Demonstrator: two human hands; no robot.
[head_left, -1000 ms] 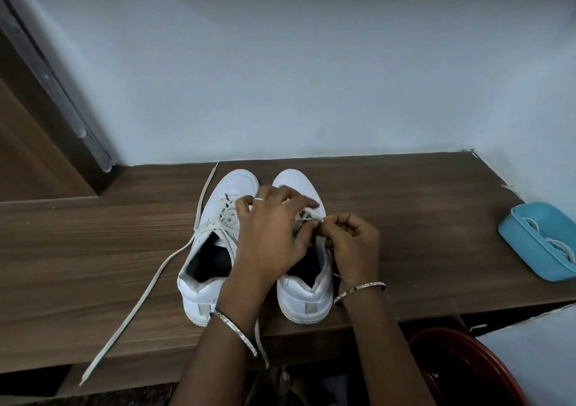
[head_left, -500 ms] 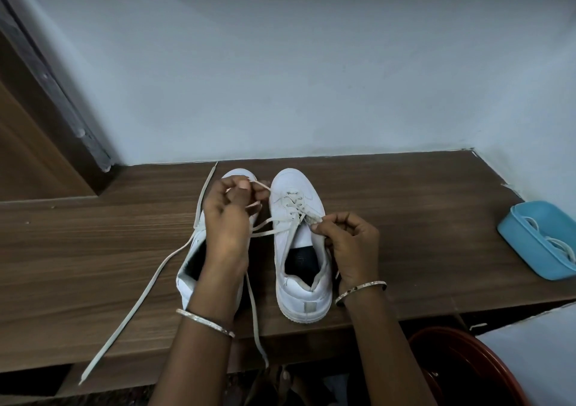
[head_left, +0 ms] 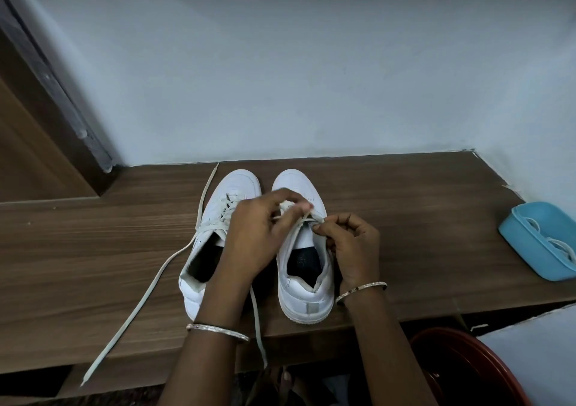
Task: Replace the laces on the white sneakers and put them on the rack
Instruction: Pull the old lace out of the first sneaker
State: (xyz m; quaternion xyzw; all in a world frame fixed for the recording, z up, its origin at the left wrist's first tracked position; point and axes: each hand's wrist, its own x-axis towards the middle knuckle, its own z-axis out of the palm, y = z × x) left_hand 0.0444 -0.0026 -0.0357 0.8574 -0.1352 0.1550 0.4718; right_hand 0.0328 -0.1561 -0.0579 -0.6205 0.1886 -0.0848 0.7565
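Observation:
Two white sneakers stand side by side on the wooden shelf (head_left: pixel 93 250), toes toward the wall. The left sneaker (head_left: pixel 218 218) has a loosened off-white lace (head_left: pixel 146 290) trailing left over the shelf's front edge. My left hand (head_left: pixel 258 237) reaches across to the right sneaker (head_left: pixel 307 284) and pinches its lace near the eyelets. My right hand (head_left: pixel 349 243) pinches the same lace at the right side of the tongue. Another lace end (head_left: pixel 258 327) hangs down between my forearms.
A light blue tray (head_left: pixel 536 240) holding white laces sits at the shelf's right end by the wall. A red round bin (head_left: pixel 461 365) stands below at lower right. A dark wooden door frame (head_left: pixel 56 94) rises at left. The blue-grey wall backs the shelf.
My left hand, pulled out to the left with the lace half a second ago, has come back over the right sneaker. My right hand has stayed at the eyelets.

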